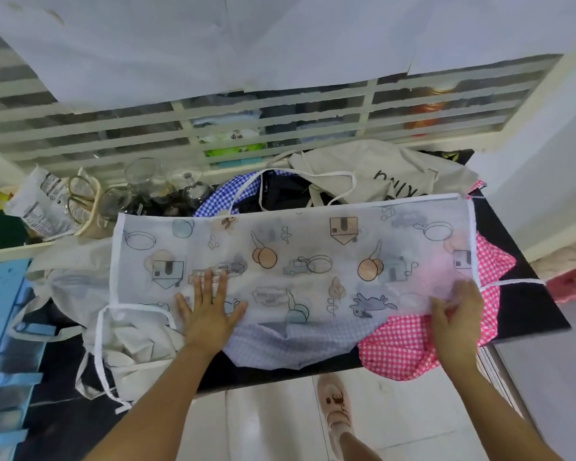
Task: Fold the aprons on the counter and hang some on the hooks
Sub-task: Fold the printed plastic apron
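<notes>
Several aprons lie heaped on the black counter point(526, 311). A sheer white printed apron point(296, 257) is spread flat on top of them, its long edges running roughly along the counter's near edge.

The left hand point(210, 311) lies palm down on this apron just inside its near edge, fingers straight and splayed, pressing the cloth. The right hand point(456, 311) is at the apron's near right corner, with the fingers curled and pinching the hem there. A white tie point(512, 282) runs from that corner toward the counter's right edge.

Under the near hem, a lilac checked apron point(290, 341) and a pink checked apron point(406, 341) sag over the near edge. A cream apron point(130, 344) bunches at the left end, its ties hanging past the edge.

A beige lettered apron point(379, 174) lies along the far edge, and glass jars point(147, 184) crowd the far left corner. Bare counter shows only along the right edge and in a thin strip at the near edge.

A slippered foot point(335, 404) stands on the pale tile floor below.
</notes>
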The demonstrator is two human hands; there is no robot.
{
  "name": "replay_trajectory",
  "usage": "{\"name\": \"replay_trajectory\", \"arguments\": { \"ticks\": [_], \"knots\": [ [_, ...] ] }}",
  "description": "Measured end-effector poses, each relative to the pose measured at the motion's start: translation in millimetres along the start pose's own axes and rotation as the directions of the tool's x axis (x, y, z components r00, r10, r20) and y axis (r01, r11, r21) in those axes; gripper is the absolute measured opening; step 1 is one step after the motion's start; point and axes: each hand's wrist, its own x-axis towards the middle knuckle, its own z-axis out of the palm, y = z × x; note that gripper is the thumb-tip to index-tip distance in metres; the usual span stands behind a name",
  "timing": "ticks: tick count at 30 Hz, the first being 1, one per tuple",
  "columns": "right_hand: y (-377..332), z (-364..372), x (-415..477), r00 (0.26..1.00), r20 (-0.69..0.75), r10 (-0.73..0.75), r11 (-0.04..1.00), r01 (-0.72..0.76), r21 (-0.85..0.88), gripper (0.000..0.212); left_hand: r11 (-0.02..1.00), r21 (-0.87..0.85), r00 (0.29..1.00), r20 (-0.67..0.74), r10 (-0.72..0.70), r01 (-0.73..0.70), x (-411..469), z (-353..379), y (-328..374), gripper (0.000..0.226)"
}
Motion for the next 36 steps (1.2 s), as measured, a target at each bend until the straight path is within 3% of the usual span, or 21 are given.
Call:
{"name": "replay_trajectory", "arguments": {
  "ticks": [2, 3, 5, 7, 8, 9, 12, 16, 20, 22, 25, 28, 32, 34, 36],
  "knots": [
    [-9, -6, -12, 0.959, -0.084, 0.271, 0.926, -0.236, 0.294, 0.053, 1.0, 0.0, 1.0, 0.011, -0.002, 0.002, -1, -3, 2, 0.096],
    [-14, -7, -17, 0.919, -0.037, 0.392, 0.84, -0.341, 0.423, 0.05, 1.0, -0.008, 1.0, 0.016, -0.004, 0.004, -1, -5, 3, 0.097],
    [-25, -8, -28, 0.813, 0.224, 0.538, 0.575, -0.548, 0.607, 0.035, 1.0, -0.029, 0.999, 0.036, -0.009, 0.01, -3, -9, 8, 0.099],
    [-44, -3, -34, 0.673, 0.521, 0.525, 0.251, -0.707, 0.661, 0.019, 0.998, -0.054, 0.998, 0.06, -0.033, 0.036, -4, -13, 12, 0.093],
    [-52, 1, -37, 0.629, 0.598, 0.497, 0.156, -0.742, 0.652, 0.016, 0.997, -0.066, 0.997, 0.065, -0.042, 0.046, -5, -16, 16, 0.09],
    [-58, 6, -39, 0.627, 0.633, 0.455, 0.137, -0.751, 0.646, 0.015, 0.995, -0.088, 0.997, 0.061, -0.049, 0.055, -7, -18, 21, 0.089],
    [-71, 17, -35, 0.691, 0.593, 0.412, 0.231, -0.709, 0.666, 0.025, 0.988, -0.15, 1.0, 0.014, -0.017, 0.018, -9, -26, 40, 0.091],
    [-74, 6, -13, 0.705, 0.57, 0.422, 0.041, -0.642, 0.765, 0.006, 0.981, -0.116, 0.987, -0.067, 0.146, -0.153, -7, -39, 86, 0.117],
    [-62, -25, 5, 0.741, 0.52, 0.425, 0.041, -0.59, 0.806, 0.024, 0.948, -0.196, 0.968, -0.057, 0.243, -0.249, -6, -45, 151, 0.099],
    [-51, -42, 11, 0.746, 0.506, 0.433, 0.043, -0.578, 0.815, 0.018, 0.955, -0.15, 0.966, -0.046, 0.253, -0.258, -8, -42, 183, 0.101],
    [-33, -66, 24, 0.752, 0.479, 0.453, 0.084, -0.571, 0.816, 0.016, 0.942, -0.114, 0.947, 0.009, 0.32, -0.317, -10, -35, 223, 0.095],
    [-22, -79, 36, 0.753, 0.471, 0.46, 0.138, -0.584, 0.8, 0.033, 0.944, -0.129, 0.945, 0.088, 0.316, -0.303, -5, -31, 244, 0.111],
    [-23, -82, 43, 0.773, 0.475, 0.421, 0.136, -0.571, 0.81, 0.034, 0.957, -0.112, 0.94, 0.189, 0.286, -0.268, 6, -28, 254, 0.125],
    [-27, -82, 44, 0.791, 0.449, 0.415, 0.179, -0.555, 0.813, 0.035, 0.959, -0.131, 0.936, 0.219, 0.275, -0.251, 11, -29, 253, 0.128],
    [-37, -88, 40, 0.824, 0.397, 0.403, 0.321, -0.534, 0.782, 0.031, 0.955, -0.167, 0.93, 0.238, 0.281, -0.245, 14, -30, 251, 0.127]
  ]
}}
